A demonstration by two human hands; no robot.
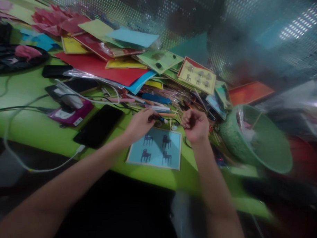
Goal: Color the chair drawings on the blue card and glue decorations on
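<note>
A light blue card with several dark chair pictures and a pale stick-like border lies flat at the table's front edge. My left hand hovers over its far left corner, fingers bent together around something small and dark that I cannot make out. Past the card's far right corner, my right hand is raised with its fingers curled in. Whatever it may hold is hidden. Between the hands, beyond the card, lie small loose bits and a small white round piece.
A black phone on a white cable and a purple power strip lie at left. Coloured paper sheets, a yellow chair card, pens and sticks pile up behind. A green basin stands at right.
</note>
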